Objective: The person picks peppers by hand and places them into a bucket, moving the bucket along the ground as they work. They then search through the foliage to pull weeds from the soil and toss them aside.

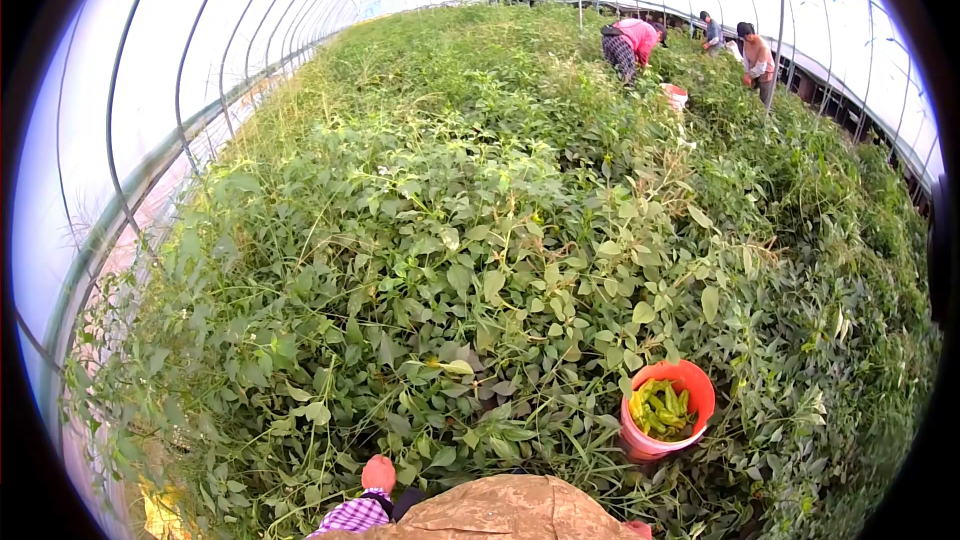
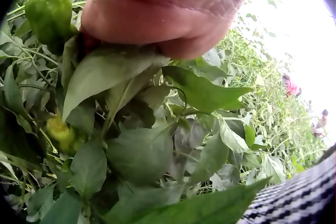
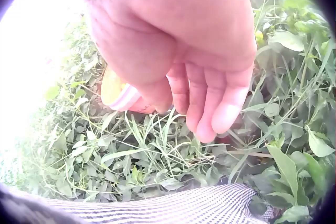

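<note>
My left hand (image 1: 378, 473), in a checked sleeve (image 1: 352, 517), reaches into the pepper plants at the bottom of the head view. In the left wrist view that hand (image 2: 157, 16) presses down among broad leaves, which hide its fingertips. A green pepper (image 2: 50, 14) hangs right beside it at the upper left, and a paler pepper (image 2: 63, 134) sits lower in the foliage. My right hand (image 3: 202, 87) hangs over grass and weeds with its fingers loose and holding nothing. A yellow and pink object (image 3: 118, 95) shows behind its thumb. An orange bucket (image 1: 695, 387) of green peppers (image 1: 660, 410) stands among the plants to my right.
Dense pepper plants (image 1: 480, 220) fill the greenhouse from wall to wall. Its plastic wall and hoops (image 1: 150, 140) run along the left. Three people (image 1: 632, 42) pick at the far end beside another bucket (image 1: 675, 95). A brown cloth (image 1: 510, 510) lies at the bottom edge.
</note>
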`<state>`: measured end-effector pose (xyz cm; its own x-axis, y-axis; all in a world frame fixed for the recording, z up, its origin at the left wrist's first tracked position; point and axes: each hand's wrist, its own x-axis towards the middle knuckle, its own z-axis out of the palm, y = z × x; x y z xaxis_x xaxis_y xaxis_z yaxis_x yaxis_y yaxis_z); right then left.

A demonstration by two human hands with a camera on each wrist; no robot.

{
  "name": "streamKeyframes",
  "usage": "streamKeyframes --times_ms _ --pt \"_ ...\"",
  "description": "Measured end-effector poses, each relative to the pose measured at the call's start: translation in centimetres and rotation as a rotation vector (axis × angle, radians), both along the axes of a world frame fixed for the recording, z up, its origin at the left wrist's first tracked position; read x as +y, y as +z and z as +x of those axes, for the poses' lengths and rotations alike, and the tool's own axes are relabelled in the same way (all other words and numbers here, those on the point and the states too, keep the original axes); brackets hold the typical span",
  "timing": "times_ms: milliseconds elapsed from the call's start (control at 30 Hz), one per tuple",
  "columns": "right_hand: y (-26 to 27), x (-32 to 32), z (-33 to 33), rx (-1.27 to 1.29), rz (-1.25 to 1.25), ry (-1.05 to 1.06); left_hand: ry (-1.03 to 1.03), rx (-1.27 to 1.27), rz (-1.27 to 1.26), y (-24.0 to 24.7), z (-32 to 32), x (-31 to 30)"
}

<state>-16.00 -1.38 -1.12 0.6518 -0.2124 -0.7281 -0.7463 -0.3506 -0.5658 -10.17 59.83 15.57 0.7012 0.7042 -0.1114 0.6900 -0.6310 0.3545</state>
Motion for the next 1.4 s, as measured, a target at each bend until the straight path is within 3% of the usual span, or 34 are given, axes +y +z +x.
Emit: streamKeyframes --times_ms 133,200,233,267,333,400,433,467,533,567,733,1067,1200,1267,1400 --pt "-1.3 -0.1 -1.1 -0.062 -0.039 0.123 -0.038 -0.008 -0.045 0.4 0.0 -0.2" --pt "-3.4 -0.9 -2.2 -0.219 -0.185 0.432 -0.034 -0.042 -0.078 0.4 0.0 0.0" --pt "-5.4 -1.4 -3.0 -0.375 -0.333 0.696 -0.045 -0.001 -0.128 0.1 0.0 0.3" --pt "-16.2 -2.8 -5.4 -0.485 -0.447 0.759 -0.057 0.041 -0.179 0.0 -0.1 0.5" --pt "-18.0 -0.4 -6.8 -0.702 -0.722 0.848 -0.050 0.069 -0.200 0.9 0.0 0.0" --pt "-16.0 -2.7 -5.1 -0.357 -0.321 0.647 -0.122 0.168 -0.152 1.4 0.0 -0.4" --pt "-8.0 -2.5 -3.3 -0.189 -0.184 0.514 -0.122 0.194 -0.127 1.3 0.0 -0.5" --pt "-5.6 -1.5 -2.7 -0.189 -0.185 0.514 -0.121 0.194 -0.127 1.2 -0.1 -0.4" --pt "-3.2 -0.4 -2.1 0.016 0.094 -0.007 -0.258 0.200 -0.113 0.9 -0.2 0.0" --pt "-2.5 -0.3 -1.8 0.040 0.100 -0.070 -0.258 0.200 -0.114 0.6 -0.3 0.2" --pt "-1.1 0.6 -0.5 0.042 0.068 -0.059 -0.153 0.081 -0.183 0.4 -0.5 0.3" --pt "-1.7 0.5 -0.3 0.041 0.074 -0.046 -0.152 0.068 -0.175 0.5 0.0 0.4" --pt "-2.2 0.3 -0.5 0.054 0.115 -0.092 -0.022 0.033 -0.165 0.0 -0.2 0.0" --pt "-2.3 0.0 -0.2 0.036 -0.017 0.069 0.004 -0.002 -0.141 0.0 0.2 0.1" --pt "-2.2 -0.4 -0.1 0.023 -0.035 0.120 -0.051 0.019 -0.365 -1.6 0.5 1.2"
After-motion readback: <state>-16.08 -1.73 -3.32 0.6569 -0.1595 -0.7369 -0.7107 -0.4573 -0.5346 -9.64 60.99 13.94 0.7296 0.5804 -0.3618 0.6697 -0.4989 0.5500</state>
